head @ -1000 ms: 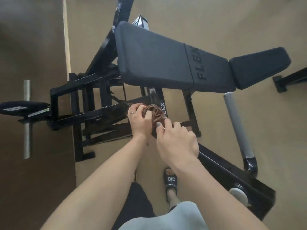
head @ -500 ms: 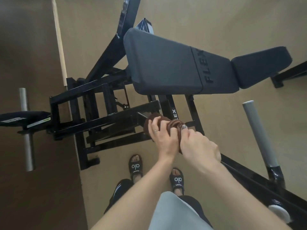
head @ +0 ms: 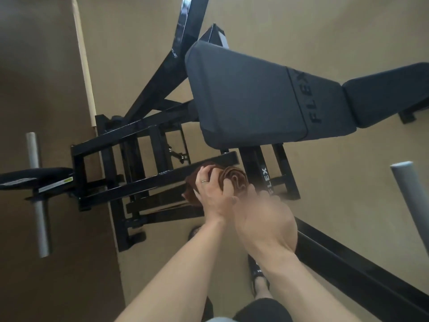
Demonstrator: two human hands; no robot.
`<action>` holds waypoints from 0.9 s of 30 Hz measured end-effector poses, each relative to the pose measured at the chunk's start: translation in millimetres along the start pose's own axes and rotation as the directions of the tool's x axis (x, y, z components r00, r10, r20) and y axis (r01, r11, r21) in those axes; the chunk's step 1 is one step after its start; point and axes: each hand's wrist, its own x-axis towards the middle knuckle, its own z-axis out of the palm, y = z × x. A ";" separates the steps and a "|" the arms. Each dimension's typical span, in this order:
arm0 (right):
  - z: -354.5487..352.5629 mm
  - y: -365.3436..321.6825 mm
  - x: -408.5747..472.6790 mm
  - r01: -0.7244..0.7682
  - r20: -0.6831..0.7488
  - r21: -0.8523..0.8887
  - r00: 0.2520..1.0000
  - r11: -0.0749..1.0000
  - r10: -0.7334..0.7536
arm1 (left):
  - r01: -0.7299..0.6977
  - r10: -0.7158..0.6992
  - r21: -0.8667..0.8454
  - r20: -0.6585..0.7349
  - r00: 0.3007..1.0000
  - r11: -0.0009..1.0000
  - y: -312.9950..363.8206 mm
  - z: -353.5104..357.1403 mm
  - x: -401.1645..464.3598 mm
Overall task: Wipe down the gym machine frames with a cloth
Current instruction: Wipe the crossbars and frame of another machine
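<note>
A brown cloth [head: 234, 178] is bunched up just in front of a black bar of the gym machine frame [head: 148, 180], below the dark padded bench [head: 250, 96]. My left hand [head: 212, 194] grips the cloth from the left, fingers curled over it, a ring on one finger. My right hand [head: 264, 217] is blurred; its fingertips reach the cloth's right side, and whether they pinch it cannot be told. Part of the cloth is hidden under my left hand.
A grey weight peg [head: 38, 194] with a black plate [head: 32, 178] sticks out at the left. Another grey sleeve [head: 412, 201] rises at the right above a black base beam [head: 362, 273]. The floor is tan with a darker strip at the left. My sandalled foot [head: 257, 273] stands below.
Both hands stay together on the cloth, now a little lower in view. The camera has come closer, so the machine looks larger. My right hand is now blurred with motion.
</note>
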 end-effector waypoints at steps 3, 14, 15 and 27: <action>2.2 -2.0 2.9 -0.029 -0.027 -0.016 0.999 0.999 0.029 | -0.005 0.004 -0.040 -0.017 1.000 0.999 -6.2 1.1 5.3; 14.5 -12.6 3.8 0.093 -0.339 0.141 0.940 0.986 -0.040 | -0.039 0.028 -0.124 -0.089 0.996 0.991 -32.4 -3.2 31.0; 18.6 -19.7 4.9 0.139 -0.344 0.158 0.936 0.978 -0.077 | -0.003 -0.014 -0.157 -0.106 0.994 0.988 -44.4 -4.8 38.8; 103.7 -127.3 73.6 0.390 -0.413 -0.027 0.834 0.920 -0.366 | -0.186 0.145 -0.083 -0.358 0.923 0.979 -204.5 0.0 99.4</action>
